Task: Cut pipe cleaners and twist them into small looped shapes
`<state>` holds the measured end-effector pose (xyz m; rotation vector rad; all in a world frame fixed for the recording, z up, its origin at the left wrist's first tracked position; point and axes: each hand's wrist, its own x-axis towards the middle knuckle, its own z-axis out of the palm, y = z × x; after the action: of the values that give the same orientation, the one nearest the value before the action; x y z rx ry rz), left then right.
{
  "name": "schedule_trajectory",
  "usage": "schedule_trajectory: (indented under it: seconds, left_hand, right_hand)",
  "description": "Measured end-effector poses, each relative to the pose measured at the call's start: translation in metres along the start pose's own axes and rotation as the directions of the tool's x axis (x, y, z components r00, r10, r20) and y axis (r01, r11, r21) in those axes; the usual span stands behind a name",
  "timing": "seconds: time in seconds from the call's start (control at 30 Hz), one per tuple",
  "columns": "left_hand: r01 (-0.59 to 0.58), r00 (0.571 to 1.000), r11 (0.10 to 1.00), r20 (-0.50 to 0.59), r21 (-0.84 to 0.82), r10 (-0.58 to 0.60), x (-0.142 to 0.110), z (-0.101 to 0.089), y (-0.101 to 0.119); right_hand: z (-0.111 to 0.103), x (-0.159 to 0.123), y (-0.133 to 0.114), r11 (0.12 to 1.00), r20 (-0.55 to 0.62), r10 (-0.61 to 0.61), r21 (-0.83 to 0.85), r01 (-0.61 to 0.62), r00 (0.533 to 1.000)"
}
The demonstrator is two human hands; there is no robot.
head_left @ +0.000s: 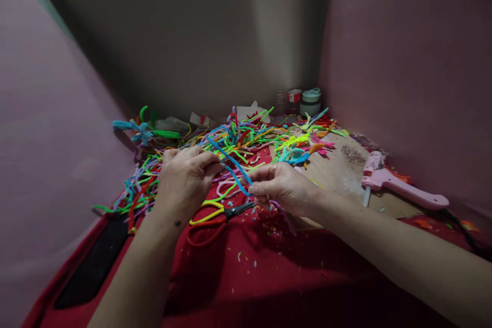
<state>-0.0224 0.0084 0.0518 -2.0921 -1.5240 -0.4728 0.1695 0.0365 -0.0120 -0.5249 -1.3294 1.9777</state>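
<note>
A blue pipe cleaner [235, 162], bent back on itself near its right end, stretches between my two hands above the table. My left hand [188, 169] is closed, its thumb and fingers pinching one strand. My right hand [279, 187] pinches the bent end between thumb and fingertips. Just below them lie scissors [207, 220] with one yellow and one red handle loop, the dark blades pointing right. Behind both hands spreads a tangled heap of coloured pipe cleaners [246, 136] in green, orange, red, purple and pink.
A pink hot glue gun [403, 184] rests on brown cardboard [334, 169] at the right. A black phone-like slab [94, 261] lies at the left edge of the red tablecloth [261, 277]. At the back stand a lidded jar [310, 102] and a red-labelled bottle [294, 100]. Walls close in both sides.
</note>
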Motion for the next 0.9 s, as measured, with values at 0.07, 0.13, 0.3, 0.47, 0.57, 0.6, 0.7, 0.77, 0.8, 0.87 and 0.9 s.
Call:
schedule_trajectory:
  seconds: [0.07,0.13,0.3,0.47,0.57,0.6,0.7,0.77,0.8,0.87,0.9]
  left_hand:
    - [-0.033,0.999,0.999,-0.021,-0.010,0.033,0.000,0.002,0.001]
    - [-0.066,0.997,0.997,-0.039,-0.043,0.065,0.000,0.003,0.004]
    - [0.005,0.989,0.960,-0.140,-0.280,-0.046,0.002,0.009,0.007]
    - [0.308,0.785,0.610,-0.168,-0.730,-0.597,0.003,0.033,-0.003]
    - [0.400,0.734,0.186,0.192,-0.897,-0.651,0.000,0.043,-0.002]
    - [0.449,0.750,0.045,0.349,-0.892,-0.562,-0.001,0.044,0.002]
    - [0.600,0.756,-0.219,0.635,-0.769,-0.157,-0.007,0.044,0.021]
    - [0.626,0.749,-0.283,0.662,-0.727,-0.044,-0.010,0.043,0.035]
    - [0.626,0.748,-0.303,0.663,-0.718,-0.025,-0.011,0.043,0.041]
    - [0.610,0.754,-0.311,0.655,-0.729,-0.057,-0.013,0.043,0.048]
    - [0.595,0.760,-0.301,0.644,-0.745,-0.089,-0.014,0.043,0.049]
  right_hand:
    - [-0.001,0.000,0.001,0.999,0.054,0.030,0.012,-0.031,0.998]
    - [-0.002,-0.001,0.001,0.994,0.113,0.098,0.028,-0.102,0.989]
    - [-0.004,-0.002,-0.001,0.941,0.243,0.244,0.176,-0.290,0.939]
    - [-0.003,0.000,-0.005,0.947,0.146,0.171,0.249,-0.203,0.975]
    - [-0.004,0.002,-0.006,0.970,0.104,0.131,0.192,-0.149,0.986]
    - [-0.004,0.002,-0.005,0.976,0.097,0.123,0.170,-0.138,0.988]
    - [-0.006,0.004,-0.002,0.988,0.106,0.112,0.091,-0.121,0.988]
    - [-0.008,0.005,0.002,0.994,0.119,0.107,0.009,-0.109,0.987]
    - [-0.009,0.005,0.003,0.995,0.118,0.102,-0.034,-0.099,0.988]
    - [-0.010,0.005,0.006,0.993,0.101,0.088,-0.090,-0.079,0.991]
    - [-0.011,0.005,0.006,0.993,0.094,0.084,-0.088,-0.076,0.992]
